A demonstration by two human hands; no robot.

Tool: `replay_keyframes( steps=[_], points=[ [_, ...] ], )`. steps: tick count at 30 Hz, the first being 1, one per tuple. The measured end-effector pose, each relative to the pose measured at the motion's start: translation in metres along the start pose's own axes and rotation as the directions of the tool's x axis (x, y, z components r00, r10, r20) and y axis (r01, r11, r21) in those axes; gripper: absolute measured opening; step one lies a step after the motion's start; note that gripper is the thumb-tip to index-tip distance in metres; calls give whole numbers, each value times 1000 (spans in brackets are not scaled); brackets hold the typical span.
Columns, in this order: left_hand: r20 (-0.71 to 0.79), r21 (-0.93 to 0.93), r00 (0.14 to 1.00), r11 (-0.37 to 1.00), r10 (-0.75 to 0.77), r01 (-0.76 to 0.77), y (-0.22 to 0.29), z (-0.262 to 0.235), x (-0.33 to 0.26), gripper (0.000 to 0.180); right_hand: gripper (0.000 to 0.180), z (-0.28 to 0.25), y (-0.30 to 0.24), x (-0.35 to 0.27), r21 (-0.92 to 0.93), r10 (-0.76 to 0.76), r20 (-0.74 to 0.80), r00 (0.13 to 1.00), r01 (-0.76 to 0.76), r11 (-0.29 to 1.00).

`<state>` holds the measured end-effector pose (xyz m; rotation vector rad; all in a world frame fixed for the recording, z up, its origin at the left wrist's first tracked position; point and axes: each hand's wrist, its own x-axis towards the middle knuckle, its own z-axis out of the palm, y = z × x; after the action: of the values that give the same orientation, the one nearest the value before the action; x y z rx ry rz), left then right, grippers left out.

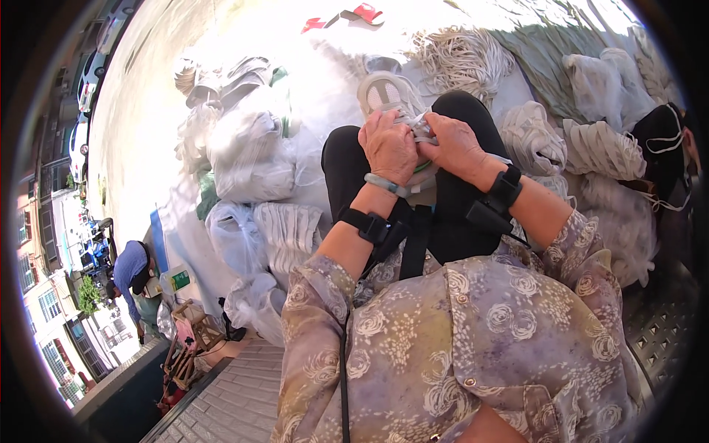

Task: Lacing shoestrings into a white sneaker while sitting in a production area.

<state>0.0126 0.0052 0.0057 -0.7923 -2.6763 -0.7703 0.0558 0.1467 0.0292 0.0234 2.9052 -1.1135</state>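
Note:
A pale shoe (381, 94) rests between my knees, its toe pointing away from me. My left hand (390, 146) is closed on the near left side of the shoe, fingers curled over its opening. From the right, my right hand (453, 143) pinches a white shoelace (419, 124) at the eyelets. The two hands almost meet over the shoe's tongue, and the exact finger grip is partly hidden. A bit of green edging shows below them. Both wrists wear black straps with small devices, and a bangle (387, 184) circles my left wrist.
A heap of loose laces (464, 63) lies beyond my right knee. Stacked pale shoe uppers (604, 148) and plastic-wrapped bundles (251, 155) crowd both sides. Red-and-black scissors (346, 16) lie at the far edge. Another person (134, 277) bends at the left; someone in dark clothing sits at the right.

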Motion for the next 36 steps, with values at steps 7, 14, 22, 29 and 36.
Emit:
replay_keyframes(
  steps=[7,14,22,29,36],
  points=[
    [-16,0,1000,1000,27,-27,5,0,0,5,16,3,6,-3,54,-65,-91,994,70,996],
    [-75,-18,996,998,55,-57,4,3,-2,9,13,2,2,-2,49,-53,-47,998,55,997],
    [-121,-6,984,991,132,-134,2,2,1,16,13,3,0,1,89,-73,-39,997,76,993],
    [-143,-4,974,984,174,-176,2,6,2,14,15,7,9,6,125,-71,-30,997,74,989],
    [-41,62,989,988,145,-142,7,-1,2,9,21,12,11,4,143,-73,-72,995,83,986]
  ],
)
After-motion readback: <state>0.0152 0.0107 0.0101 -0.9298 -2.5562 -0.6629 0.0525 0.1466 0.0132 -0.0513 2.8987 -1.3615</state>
